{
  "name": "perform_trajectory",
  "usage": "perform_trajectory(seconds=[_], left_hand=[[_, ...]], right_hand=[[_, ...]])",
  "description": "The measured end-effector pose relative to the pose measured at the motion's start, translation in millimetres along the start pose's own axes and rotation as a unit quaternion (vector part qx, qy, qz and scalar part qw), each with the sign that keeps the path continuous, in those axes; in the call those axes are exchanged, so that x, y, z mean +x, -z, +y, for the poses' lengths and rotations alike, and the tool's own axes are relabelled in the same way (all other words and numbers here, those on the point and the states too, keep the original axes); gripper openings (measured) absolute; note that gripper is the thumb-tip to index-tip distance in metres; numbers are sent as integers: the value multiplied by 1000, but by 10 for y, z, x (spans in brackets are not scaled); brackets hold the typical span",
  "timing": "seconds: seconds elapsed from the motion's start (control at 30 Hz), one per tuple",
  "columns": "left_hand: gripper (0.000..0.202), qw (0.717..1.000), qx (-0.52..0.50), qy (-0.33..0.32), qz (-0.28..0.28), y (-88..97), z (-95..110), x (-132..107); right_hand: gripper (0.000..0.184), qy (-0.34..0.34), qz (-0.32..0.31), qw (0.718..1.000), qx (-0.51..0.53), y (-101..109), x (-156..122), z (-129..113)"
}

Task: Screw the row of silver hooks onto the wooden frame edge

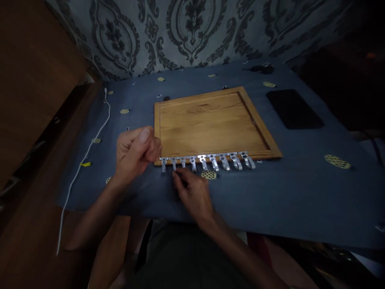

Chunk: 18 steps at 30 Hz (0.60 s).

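Observation:
A wooden board point(207, 124) with a raised rim lies on the blue cloth. Along its near edge runs a row of several silver metal hooks point(202, 160), their curved ends hanging towards me. My left hand point(136, 150) is closed in a fist at the board's left side, thumb on top; anything inside it is hidden. My right hand point(194, 190) is low in front of the row. Its thumb and forefinger come together at the lower end of a hook point(174, 163) near the left end, and the other fingers are curled under.
A dark phone-like slab point(293, 108) lies right of the board. A white cable point(87, 154) with a yellow tag point(86, 164) runs down the left side. Small dark items point(263, 68) sit at the back right. A patterned fabric backing point(192, 32) rises behind the blue cloth point(285, 188).

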<state>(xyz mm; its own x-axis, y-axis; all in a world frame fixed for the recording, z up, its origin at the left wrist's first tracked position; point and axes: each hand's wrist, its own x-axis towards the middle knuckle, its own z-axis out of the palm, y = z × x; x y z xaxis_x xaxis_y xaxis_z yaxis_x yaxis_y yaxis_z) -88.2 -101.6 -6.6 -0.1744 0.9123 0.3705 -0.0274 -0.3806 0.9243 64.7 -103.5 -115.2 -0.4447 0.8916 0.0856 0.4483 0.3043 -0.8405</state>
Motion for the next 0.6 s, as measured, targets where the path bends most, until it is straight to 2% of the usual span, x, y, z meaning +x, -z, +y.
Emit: perform_trajectory(seconds=[0.13, 0.33, 0.5, 0.6], left_hand=[[63, 998, 52, -33, 8, 67, 10, -129], [56, 996, 65, -65, -6, 111, 14, -235], [57, 996, 55, -76, 13, 125, 69, -259], [56, 993, 83, -79, 32, 155, 50, -313]], right_hand=[[24, 2, 8, 1000, 3, -4, -3, 4], [26, 10, 12, 1000, 3, -10, -5, 5], [28, 22, 38, 999, 4, -10, -17, 24], [28, 26, 57, 998, 3, 0, -31, 32]])
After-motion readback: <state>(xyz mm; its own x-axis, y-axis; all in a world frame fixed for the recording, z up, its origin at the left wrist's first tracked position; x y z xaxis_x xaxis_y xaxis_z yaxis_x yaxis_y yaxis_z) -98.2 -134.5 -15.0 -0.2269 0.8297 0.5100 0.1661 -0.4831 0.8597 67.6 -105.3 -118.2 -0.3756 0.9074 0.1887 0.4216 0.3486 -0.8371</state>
